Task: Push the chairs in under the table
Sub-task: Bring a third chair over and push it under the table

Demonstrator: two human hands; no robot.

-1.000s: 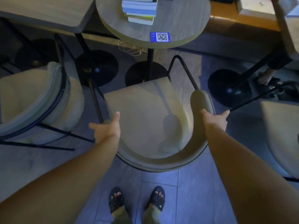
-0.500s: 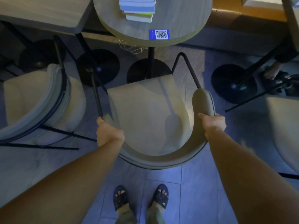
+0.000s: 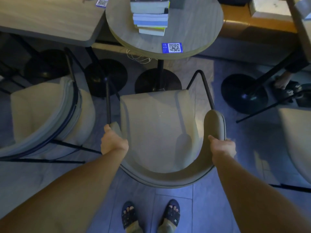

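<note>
A beige chair (image 3: pixel 159 128) with a curved padded back and black metal legs stands in front of me, its seat edge just short of the round grey table (image 3: pixel 193 27). My left hand (image 3: pixel 113 142) is closed on the left end of the chair's curved back. My right hand (image 3: pixel 222 148) grips the right arm of the back. The table's black pedestal base (image 3: pixel 158 81) sits on the floor right ahead of the seat.
A stack of books (image 3: pixel 151 17) and a blue QR card (image 3: pixel 172 47) lie on the round table. A second beige chair (image 3: pixel 42 115) stands left under a rectangular table (image 3: pixel 50 19); a third chair (image 3: pixel 296 140) is at the right edge. Another person's sandalled foot (image 3: pixel 284 83) shows far right.
Both hands went from open, reaching at the chair back, to closed around it. The chair's seat has edged closer to the table's pedestal base.
</note>
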